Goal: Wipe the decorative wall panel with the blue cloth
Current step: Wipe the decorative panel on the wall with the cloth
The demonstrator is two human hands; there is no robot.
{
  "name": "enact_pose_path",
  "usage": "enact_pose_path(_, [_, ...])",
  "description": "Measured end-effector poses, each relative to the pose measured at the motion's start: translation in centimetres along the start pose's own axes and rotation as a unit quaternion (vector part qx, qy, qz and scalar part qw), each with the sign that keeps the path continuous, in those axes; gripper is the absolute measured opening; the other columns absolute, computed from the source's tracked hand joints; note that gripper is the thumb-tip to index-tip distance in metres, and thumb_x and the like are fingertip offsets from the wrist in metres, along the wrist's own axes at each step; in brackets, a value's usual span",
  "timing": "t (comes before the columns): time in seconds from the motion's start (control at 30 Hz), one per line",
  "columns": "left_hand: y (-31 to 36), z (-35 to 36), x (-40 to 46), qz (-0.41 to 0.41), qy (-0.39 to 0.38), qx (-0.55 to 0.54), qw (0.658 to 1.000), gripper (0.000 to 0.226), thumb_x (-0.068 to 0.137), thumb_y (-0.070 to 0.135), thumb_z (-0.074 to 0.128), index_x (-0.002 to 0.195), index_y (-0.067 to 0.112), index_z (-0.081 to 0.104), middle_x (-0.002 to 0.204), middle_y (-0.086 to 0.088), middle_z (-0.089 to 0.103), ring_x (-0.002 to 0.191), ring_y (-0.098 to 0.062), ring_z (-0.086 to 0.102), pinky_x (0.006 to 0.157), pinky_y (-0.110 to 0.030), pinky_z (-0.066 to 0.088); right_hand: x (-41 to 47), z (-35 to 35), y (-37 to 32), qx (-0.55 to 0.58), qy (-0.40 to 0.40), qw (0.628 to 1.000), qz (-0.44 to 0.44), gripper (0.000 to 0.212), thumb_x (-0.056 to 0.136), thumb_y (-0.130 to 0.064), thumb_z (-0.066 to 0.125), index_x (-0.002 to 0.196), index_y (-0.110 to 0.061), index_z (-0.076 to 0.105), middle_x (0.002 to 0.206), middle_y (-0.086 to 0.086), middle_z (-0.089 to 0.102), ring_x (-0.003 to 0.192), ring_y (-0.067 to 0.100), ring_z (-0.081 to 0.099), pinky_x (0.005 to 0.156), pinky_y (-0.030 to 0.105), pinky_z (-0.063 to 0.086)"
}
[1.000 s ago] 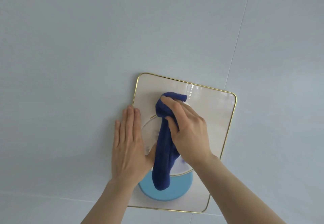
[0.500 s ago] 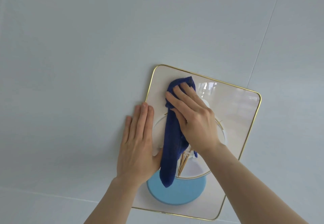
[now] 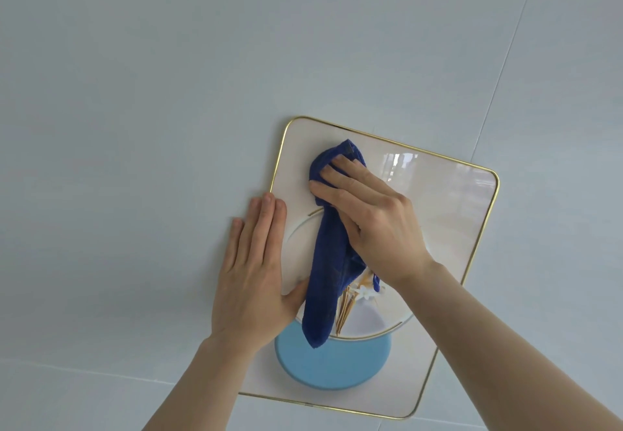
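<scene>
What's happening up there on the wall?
A person is wiping a gold-edged decorative wall panel with a dark blue cloth. The right hand presses the cloth against the panel's upper part, the rest hanging down over the picture. The left hand lies flat across the panel's left edge, bracing it.

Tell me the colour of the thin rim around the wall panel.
Gold: a thin metallic gold edge runs all round the pale panel, clearest in the head view.
</scene>
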State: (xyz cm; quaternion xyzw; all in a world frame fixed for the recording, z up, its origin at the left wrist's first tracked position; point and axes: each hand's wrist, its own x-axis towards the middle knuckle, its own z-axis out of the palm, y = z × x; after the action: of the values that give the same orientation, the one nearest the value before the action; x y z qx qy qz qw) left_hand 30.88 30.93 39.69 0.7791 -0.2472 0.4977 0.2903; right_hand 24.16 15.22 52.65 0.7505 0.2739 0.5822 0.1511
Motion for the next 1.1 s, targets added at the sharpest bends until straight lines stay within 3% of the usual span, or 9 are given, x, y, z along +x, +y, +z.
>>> enact_pose_path(0.2, [0.1, 0.0, 0.0, -0.003, 0.003, 0.0, 1.0, 0.114, 0.087, 0.068, 0.062, 0.165, 0.012, 0.001, 0.174, 0.001, -0.005, 0.162, -0.02, 0.002, 0.132, -0.039, 0.002, -2.1, -1.3, 0.6, 0.001, -0.015, 1.0, 0.006, 0.037, 0.092, 0.013, 0.064, 0.118, -0.011, 0.076, 0.126, 0.003, 0.074, 0.133, 0.022, 0.06, 0.116, 0.029, 0.045])
enact_pose_path(0.4, [0.1, -0.1, -0.1, 0.001, 0.007, 0.006, 1.0, 0.113, 0.088, 0.074, 0.055, 0.165, 0.011, 0.0, 0.173, 0.001, -0.008, 0.162, -0.021, 0.0, 0.132, -0.04, 0.001, -4.8, -2.1, 1.1, -0.008, -0.026, 0.999, 0.027, 0.034, 0.094, 0.008, 0.062, 0.119, -0.012, 0.077, 0.129, 0.002, 0.073, 0.134, 0.023, 0.06, 0.11, 0.04, 0.053])
enact_pose_path(0.57, [0.1, 0.3, -0.1, 0.004, 0.013, 0.006, 1.0, 0.114, 0.088, 0.073, 0.057, 0.165, 0.01, 0.002, 0.174, -0.001, -0.007, 0.162, -0.022, 0.0, 0.132, -0.044, 0.005, -4.0, -1.9, 0.3, -0.019, -0.019, 0.999, 0.035, 0.029, 0.095, 0.005, 0.065, 0.117, -0.01, 0.077, 0.127, 0.004, 0.074, 0.132, 0.026, 0.062, 0.109, 0.04, 0.053])
enact_pose_path(0.83, [0.0, 0.3, -0.1, 0.001, 0.011, 0.011, 1.0, 0.105, 0.091, 0.072, 0.048, 0.165, 0.011, 0.004, 0.173, -0.001, -0.005, 0.162, -0.021, 0.001, 0.132, -0.039, 0.003, -0.1, -0.3, -1.8, 0.023, -0.005, 1.0, 0.02, 0.03, 0.092, 0.014, 0.062, 0.109, -0.007, 0.076, 0.113, 0.006, 0.076, 0.119, 0.027, 0.066, 0.104, 0.029, 0.052])
enact_pose_path(0.9, [0.0, 0.3, -0.1, 0.0, 0.009, 0.013, 1.0, 0.106, 0.09, 0.07, 0.052, 0.165, 0.011, 0.004, 0.173, -0.002, -0.003, 0.162, -0.021, 0.001, 0.132, -0.041, 0.005, -1.0, -0.4, -1.6, 0.03, -0.015, 0.999, 0.013, 0.032, 0.092, 0.014, 0.062, 0.112, -0.007, 0.076, 0.117, 0.006, 0.076, 0.124, 0.026, 0.064, 0.104, 0.03, 0.052])
enact_pose_path(1.0, [0.1, 0.1, -0.2, -0.005, 0.01, 0.007, 1.0, 0.109, 0.088, 0.067, 0.058, 0.165, 0.009, 0.006, 0.174, -0.004, 0.001, 0.162, -0.021, 0.001, 0.132, -0.042, 0.006, -3.3, -0.5, -1.3, 0.043, -0.038, 0.998, 0.0, 0.032, 0.094, 0.009, 0.064, 0.118, -0.01, 0.076, 0.125, 0.004, 0.075, 0.132, 0.023, 0.061, 0.115, 0.027, 0.045])
enact_pose_path(1.1, [0.3, -0.1, -0.1, -0.012, 0.002, 0.004, 1.0, 0.113, 0.087, 0.069, 0.062, 0.165, 0.009, 0.005, 0.175, -0.007, 0.004, 0.162, -0.021, 0.001, 0.132, -0.042, 0.004, -5.5, -0.7, -1.1, 0.04, -0.043, 0.998, 0.012, 0.038, 0.09, 0.013, 0.068, 0.117, -0.012, 0.078, 0.125, 0.002, 0.075, 0.131, 0.022, 0.063, 0.113, 0.033, 0.049])
